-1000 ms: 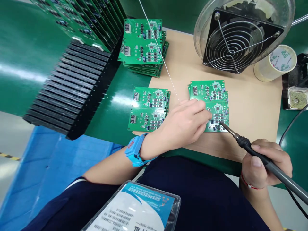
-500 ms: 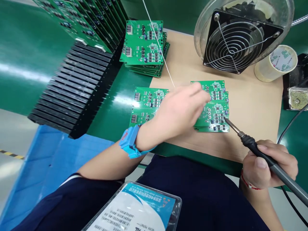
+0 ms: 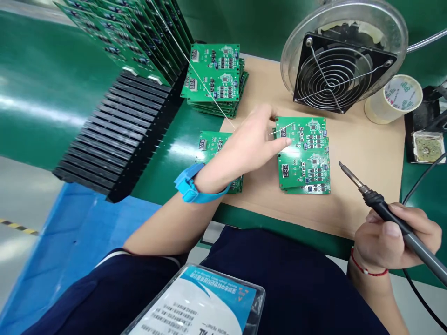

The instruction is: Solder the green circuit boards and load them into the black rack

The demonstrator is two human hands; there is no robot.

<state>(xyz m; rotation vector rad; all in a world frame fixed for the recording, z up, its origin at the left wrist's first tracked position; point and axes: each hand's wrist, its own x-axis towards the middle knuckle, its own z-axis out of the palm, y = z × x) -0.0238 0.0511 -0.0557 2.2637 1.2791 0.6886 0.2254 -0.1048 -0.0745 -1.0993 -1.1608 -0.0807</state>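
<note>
My left hand [image 3: 249,139] is at the left edge of the right-hand circuit boards, a thin solder wire [image 3: 211,97] running through its fingers. Its thumb reaches over the top circuit board [image 3: 296,156], and the wire's free end shows above that board's upper display. Another board sticks out slightly beneath it. My right hand [image 3: 398,237] grips a soldering iron [image 3: 380,204], whose tip points at the boards from the right, apart from them. Partly behind my left wrist lies another pile of circuit boards [image 3: 209,142].
A taller stack of boards [image 3: 214,70] stands at the back, beside a black slotted rack [image 3: 115,125] holding upright boards. A fan [image 3: 331,77] stands behind the brown paper [image 3: 363,149], near a tape roll [image 3: 393,100]. At right is a sponge holder [image 3: 428,146].
The soldering iron's tip has come off the board and moved right. My left hand has drawn back to the left, uncovering more of the top board and its displays.
</note>
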